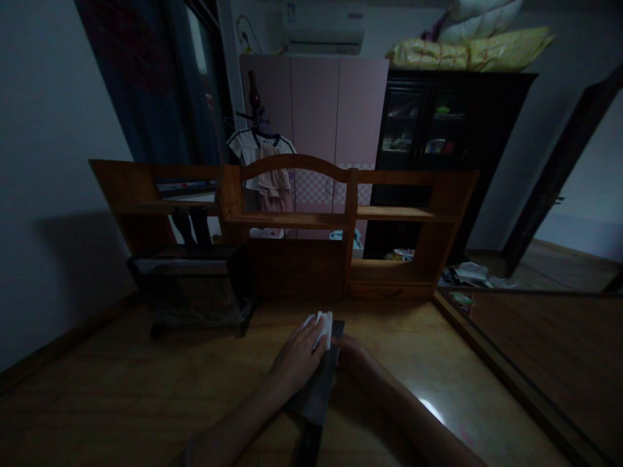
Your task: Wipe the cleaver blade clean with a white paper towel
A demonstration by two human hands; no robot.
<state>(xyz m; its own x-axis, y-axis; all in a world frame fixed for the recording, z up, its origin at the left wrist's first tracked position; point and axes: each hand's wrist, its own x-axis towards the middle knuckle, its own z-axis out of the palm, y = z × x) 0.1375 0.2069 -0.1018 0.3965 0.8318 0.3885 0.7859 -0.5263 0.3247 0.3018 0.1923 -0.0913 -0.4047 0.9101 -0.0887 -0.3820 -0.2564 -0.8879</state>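
Note:
A dark flat blade-like object (318, 389), perhaps a cleaver, lies on the wooden desk (146, 389) in front of me, its dark handle pointing toward me. My left hand (298, 359) lies flat on it with fingers stretched out, pressing a white cloth or tissue (325, 326) against its far end. My right hand (351, 355) rests against the object's right edge; its fingers are mostly hidden behind the object.
A wooden shelf unit (350, 214) stands along the desk's back edge. A dark wire basket (195, 285) sits at the back left. Behind are a pink wardrobe (316, 110), a dark cabinet (448, 123) and hanging clothes (267, 168). The room is dim.

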